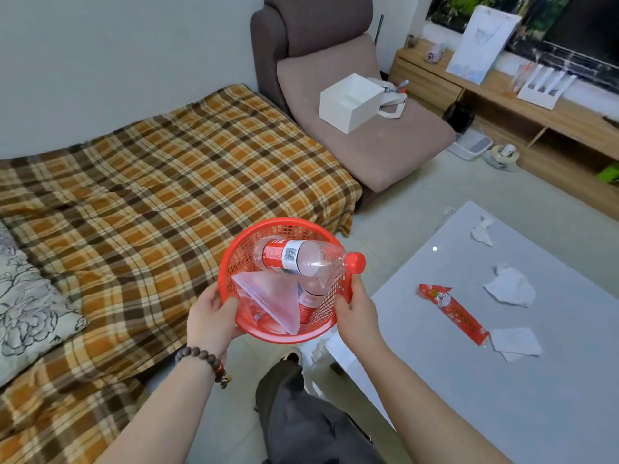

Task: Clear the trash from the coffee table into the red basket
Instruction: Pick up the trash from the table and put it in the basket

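Observation:
I hold the red basket (241,249) in the air between the sofa and the coffee table (502,380). My left hand (211,313) grips its near left rim and my right hand (358,309) grips its right rim. An empty clear bottle (308,259) with a red cap lies across the top of the basket. Under it sit a clear triangular plastic box (271,296) and a second bottle (310,301). On the table lie a red snack wrapper (452,313), a crumpled tissue (510,286), another small tissue (482,231) and a flat white napkin (516,341).
A sofa with a plaid orange blanket (150,195) fills the left side. A brown chaise (368,128) carries a white box (350,102). A wooden TV cabinet (522,105) runs along the right. My dark trouser leg (311,413) is below the basket.

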### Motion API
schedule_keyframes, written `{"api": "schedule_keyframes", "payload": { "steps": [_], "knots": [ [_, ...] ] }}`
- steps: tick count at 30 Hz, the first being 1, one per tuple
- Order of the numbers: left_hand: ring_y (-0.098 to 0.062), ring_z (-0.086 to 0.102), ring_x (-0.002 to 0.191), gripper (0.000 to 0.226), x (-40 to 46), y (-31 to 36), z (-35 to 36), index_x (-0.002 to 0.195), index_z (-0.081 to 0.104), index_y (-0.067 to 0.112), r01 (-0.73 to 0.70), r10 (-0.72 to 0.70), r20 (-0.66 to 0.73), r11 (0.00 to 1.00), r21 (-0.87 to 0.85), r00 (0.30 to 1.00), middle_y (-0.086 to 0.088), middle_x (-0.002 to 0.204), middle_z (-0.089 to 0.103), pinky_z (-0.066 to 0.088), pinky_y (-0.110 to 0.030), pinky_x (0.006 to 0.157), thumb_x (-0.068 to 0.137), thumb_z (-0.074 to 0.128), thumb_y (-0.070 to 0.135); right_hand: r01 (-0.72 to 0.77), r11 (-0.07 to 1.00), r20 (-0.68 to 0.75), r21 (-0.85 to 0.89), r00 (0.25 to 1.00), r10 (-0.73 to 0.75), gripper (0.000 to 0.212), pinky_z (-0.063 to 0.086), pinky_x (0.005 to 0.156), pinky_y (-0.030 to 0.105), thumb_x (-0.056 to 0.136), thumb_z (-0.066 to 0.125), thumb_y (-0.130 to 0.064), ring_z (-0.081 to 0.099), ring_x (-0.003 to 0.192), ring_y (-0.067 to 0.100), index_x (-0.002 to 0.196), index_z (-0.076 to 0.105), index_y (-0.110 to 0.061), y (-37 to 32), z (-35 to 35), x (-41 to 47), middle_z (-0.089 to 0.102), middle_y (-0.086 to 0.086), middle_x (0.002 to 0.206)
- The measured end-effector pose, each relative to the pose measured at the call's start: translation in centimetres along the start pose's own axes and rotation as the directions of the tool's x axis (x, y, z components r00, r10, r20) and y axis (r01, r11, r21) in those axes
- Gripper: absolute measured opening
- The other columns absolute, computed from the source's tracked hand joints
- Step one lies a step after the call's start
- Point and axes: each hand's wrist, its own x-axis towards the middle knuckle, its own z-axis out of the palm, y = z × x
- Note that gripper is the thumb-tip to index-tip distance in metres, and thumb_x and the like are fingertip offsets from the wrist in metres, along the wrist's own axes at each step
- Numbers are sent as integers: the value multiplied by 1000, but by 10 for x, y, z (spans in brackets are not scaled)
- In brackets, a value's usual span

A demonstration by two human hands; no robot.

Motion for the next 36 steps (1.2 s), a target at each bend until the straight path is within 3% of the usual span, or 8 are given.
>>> {"api": "schedule_keyframes", "payload": {
  "steps": [7, 11, 16, 20, 22, 26, 30, 36],
  "knots": [
    [-20, 73, 58, 38, 102, 54, 37, 108, 67, 32, 6, -17, 105, 995, 104, 994, 5, 75, 77, 60, -34, 52, 87, 52, 3, -76, 994, -155, 83, 984, 88, 57, 49, 76, 29, 91, 43, -10, 63, 90, 14, 142, 32, -33, -24, 18, 91, 67, -6, 102],
    [-18, 72, 56, 37, 147, 87, 70, 106, 65, 33, 8, -34, 213, 992, 124, 977, 4, 74, 78, 59, -32, 50, 89, 53, 3, -111, 988, -262, 103, 956, 135, 55, 43, 63, 17, 92, 43, -11, 62, 81, 7, 140, 34, -36, -43, 12, 126, 65, -11, 91],
    [-22, 72, 59, 35, 177, 109, 117, 90, 68, 41, -24, -40, 277, 975, 222, 960, 2, 74, 77, 62, -42, 60, 89, 53, 8, -144, 980, -378, 136, 907, 186, 60, 41, 65, 12, 90, 42, -7, 59, 83, 8, 141, 32, -36, -60, -8, 151, 63, -10, 98],
    [-32, 73, 82, 27, 197, 125, 158, 89, 67, 37, -117, -19, 360, 929, 351, 933, -5, 88, 75, 59, -53, 79, 88, 54, 13, -217, 960, -495, 177, 823, 277, 64, 38, 56, 10, 86, 40, -1, 57, 72, 4, 140, 34, -34, -63, -21, 170, 61, -9, 86],
    [-33, 72, 88, 24, 210, 134, 180, 101, 60, 34, -158, -42, 446, 902, 401, 894, -7, 99, 73, 58, -54, 82, 90, 54, 14, -240, 948, -547, 211, 774, 318, 62, 41, 59, 14, 86, 39, -2, 56, 71, 3, 142, 34, -30, -64, -27, 182, 60, -9, 85],
    [-29, 74, 68, 30, 244, 157, 228, 93, 55, 38, -178, -138, 605, 883, 433, 784, -8, 90, 73, 60, -42, 52, 90, 58, 8, -240, 926, -621, 292, 688, 375, 63, 51, 86, 33, 87, 37, -1, 61, 96, 17, 143, 32, -28, -70, -43, 210, 63, -2, 114],
    [-34, 74, 73, 29, 282, 180, 276, 119, 57, 23, -103, -286, 712, 887, 449, 641, -17, 100, 73, 59, -42, 51, 93, 62, 10, -253, 900, -678, 354, 594, 433, 55, 47, 85, 31, 89, 39, -2, 59, 98, 19, 141, 38, -22, -75, -59, 245, 63, 1, 113],
    [-20, 73, 56, 21, 312, 200, 349, 108, 61, 22, -118, -368, 780, 866, 485, 506, -4, 70, 76, 56, -34, 46, 94, 59, 7, -246, 851, -717, 464, 460, 524, 52, 47, 92, 36, 89, 40, -3, 59, 106, 22, 138, 41, -22, -72, -80, 278, 63, 2, 118]
  ]
}}
